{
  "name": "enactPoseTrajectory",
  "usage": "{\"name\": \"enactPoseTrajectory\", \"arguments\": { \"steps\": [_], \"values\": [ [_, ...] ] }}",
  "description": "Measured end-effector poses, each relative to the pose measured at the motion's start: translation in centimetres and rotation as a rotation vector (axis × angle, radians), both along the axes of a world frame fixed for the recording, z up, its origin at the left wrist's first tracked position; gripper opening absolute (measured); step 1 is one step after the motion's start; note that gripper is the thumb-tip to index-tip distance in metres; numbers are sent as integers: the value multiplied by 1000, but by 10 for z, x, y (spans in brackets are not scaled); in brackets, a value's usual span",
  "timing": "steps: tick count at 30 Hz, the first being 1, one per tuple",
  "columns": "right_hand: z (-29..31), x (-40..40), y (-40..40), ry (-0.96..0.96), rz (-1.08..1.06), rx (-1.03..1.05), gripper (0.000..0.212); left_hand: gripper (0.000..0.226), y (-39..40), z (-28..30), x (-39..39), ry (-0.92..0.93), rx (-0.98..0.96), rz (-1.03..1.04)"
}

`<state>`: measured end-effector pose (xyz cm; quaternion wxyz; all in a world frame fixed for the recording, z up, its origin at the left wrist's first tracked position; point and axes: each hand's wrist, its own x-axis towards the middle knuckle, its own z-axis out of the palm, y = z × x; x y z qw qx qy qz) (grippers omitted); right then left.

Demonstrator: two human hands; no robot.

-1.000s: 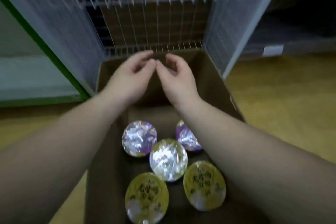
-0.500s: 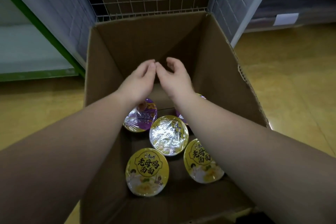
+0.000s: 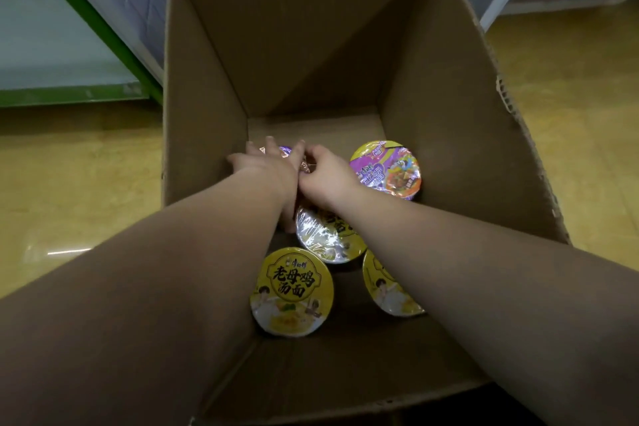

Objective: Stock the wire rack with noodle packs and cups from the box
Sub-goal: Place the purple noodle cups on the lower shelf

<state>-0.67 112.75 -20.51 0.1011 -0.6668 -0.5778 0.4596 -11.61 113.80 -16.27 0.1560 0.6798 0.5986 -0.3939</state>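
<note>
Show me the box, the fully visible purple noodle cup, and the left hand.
box (image 3: 207,86), head view, left inner wall.
purple noodle cup (image 3: 387,168), head view, middle of lid.
left hand (image 3: 268,164), head view, back of hand.

Matt brown cardboard box (image 3: 204,86); glossy, film-wrapped noodle cup lids (image 3: 292,290); smooth, shiny yellow floor (image 3: 79,190).

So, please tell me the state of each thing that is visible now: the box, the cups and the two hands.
cardboard box: open, upright, part empty.
purple cup on the left: mostly hidden under both hands.
purple cup on the right: sealed, upright, untouched.
three yellow cups: sealed, upright.
left hand: on the left purple cup, fingers spread.
right hand: curled on the same cup.
</note>
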Motion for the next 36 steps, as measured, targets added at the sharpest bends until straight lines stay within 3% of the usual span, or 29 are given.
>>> {"name": "enactPoseTrajectory", "arguments": {
  "steps": [6,10,15,21,26,30,36],
  "values": [
    [-14,-4,-1,-119,45,-58,53,165,-5,-19,-12,94,55,-71],
    [-19,-4,-4,-209,138,-40,51,156,-6,-28,-15,4,106,-43],
    [-22,2,4,-152,110,-43,35,156,-3,-27,-19,-84,158,-35],
    [-16,18,12,157,-70,-32,42,155,3,-5,-20,-153,258,61],
    [10,35,22,462,-360,30,27,138,19,29,-1,-366,451,216],
    [39,36,24,729,-439,77,53,129,33,59,3,-615,621,373],
    [91,36,33,830,-442,159,54,131,44,102,0,-783,739,378]
  ]
}}
